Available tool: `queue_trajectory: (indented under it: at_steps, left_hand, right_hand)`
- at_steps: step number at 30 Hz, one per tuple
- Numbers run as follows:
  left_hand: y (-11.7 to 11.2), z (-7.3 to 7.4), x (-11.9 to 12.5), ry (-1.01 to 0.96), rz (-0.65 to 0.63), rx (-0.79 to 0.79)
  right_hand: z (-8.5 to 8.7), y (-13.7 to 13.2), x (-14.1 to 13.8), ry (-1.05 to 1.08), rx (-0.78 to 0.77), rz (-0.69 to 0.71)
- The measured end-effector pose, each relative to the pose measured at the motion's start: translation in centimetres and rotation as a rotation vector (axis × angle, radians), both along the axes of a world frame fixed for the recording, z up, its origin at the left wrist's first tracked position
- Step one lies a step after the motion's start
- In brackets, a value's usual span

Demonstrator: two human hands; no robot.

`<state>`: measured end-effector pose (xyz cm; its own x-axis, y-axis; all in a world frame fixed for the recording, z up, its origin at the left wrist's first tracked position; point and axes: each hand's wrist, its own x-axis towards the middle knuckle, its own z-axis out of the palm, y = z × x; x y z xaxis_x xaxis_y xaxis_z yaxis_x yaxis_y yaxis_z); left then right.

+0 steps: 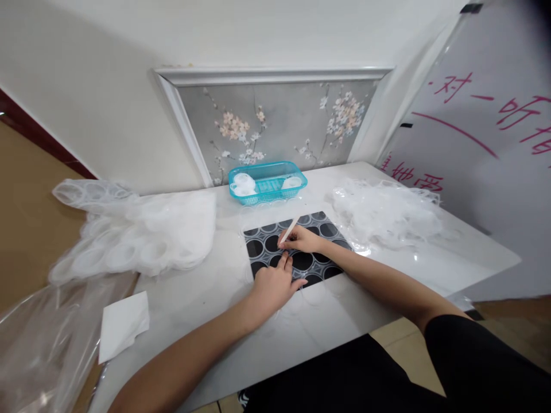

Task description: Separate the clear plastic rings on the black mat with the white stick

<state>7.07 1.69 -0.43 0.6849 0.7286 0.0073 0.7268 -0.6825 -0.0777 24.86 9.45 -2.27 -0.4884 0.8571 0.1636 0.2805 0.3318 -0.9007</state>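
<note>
A black mat (319,281) lies on the white table, under a clear plastic sheet (261,234) with rows of rounded outlines. My right hand (301,238) is closed around a slim white pen-like tool (290,229), its lower tip down at the sheet. What kind of tip it has is too small to tell. Flat on the near part of the sheet rests my left hand (275,282), fingers stretched and thumb out to the side. Its fingertips are just below the tool's tip. Both hands cover part of the sheet.
Behind the mat stands a turquoise plastic basket (267,198) with white round pieces (243,184) inside. A stack of translucent sheets (142,235) lies left, a heap of clear plastic scraps (383,212) right. White paper (124,326) sits at the left edge. A whiteboard (473,189) stands right.
</note>
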Motion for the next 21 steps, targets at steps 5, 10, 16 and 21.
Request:
queue_trajectory:
  at_steps: [5, 10, 16, 21]
  left_hand:
    - [-0.02, 0.09, 0.10, 0.009, 0.031, 0.012]
    - [0.04, -0.09, 0.12, -0.002, 0.044, -0.001]
    - [0.19, 0.22, 0.05, -0.003, 0.049, -0.020]
    - [0.33, 0.36, -0.03, -0.012, 0.043, -0.030]
  right_hand:
    - [-0.05, 0.02, 0.09, 0.033, -0.026, 0.018]
    - [-0.09, 0.05, 0.14, -0.002, -0.003, 0.017]
    - [0.15, -0.18, 0.03, -0.072, 0.034, 0.033]
    - [0.02, -0.33, 0.09, -0.048, 0.046, 0.011]
